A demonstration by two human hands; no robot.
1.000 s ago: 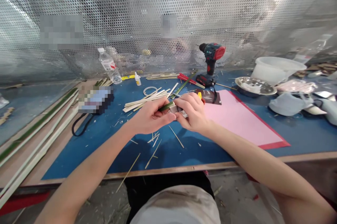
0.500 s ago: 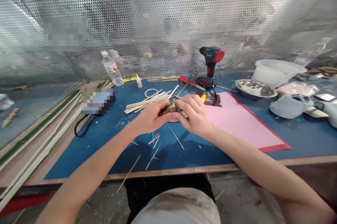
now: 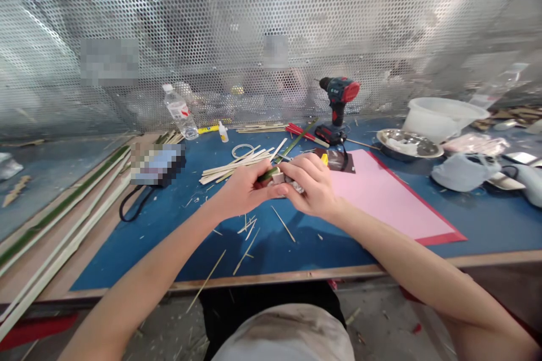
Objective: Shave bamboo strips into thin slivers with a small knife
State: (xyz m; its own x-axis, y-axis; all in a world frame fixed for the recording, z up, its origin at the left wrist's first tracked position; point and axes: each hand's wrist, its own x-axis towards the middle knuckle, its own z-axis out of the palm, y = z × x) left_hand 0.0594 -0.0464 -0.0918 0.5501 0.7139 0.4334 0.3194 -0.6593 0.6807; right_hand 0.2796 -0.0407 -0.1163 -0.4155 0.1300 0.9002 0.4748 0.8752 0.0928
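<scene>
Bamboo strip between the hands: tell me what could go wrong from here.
The green-skinned bamboo strip sits hard against the left hand, close to the right hand, so a sharp edge might nick the skin. Loose bamboo slivers on the blue mat below could also prick a forearm resting there.

Head-mounted cam, aimed forward and down, pretty close over the left hand [image 3: 243, 188] and right hand [image 3: 313, 186], blue work mat [image 3: 305, 248] below, perforated metal screen [image 3: 381, 27] across the upper frame.
</scene>
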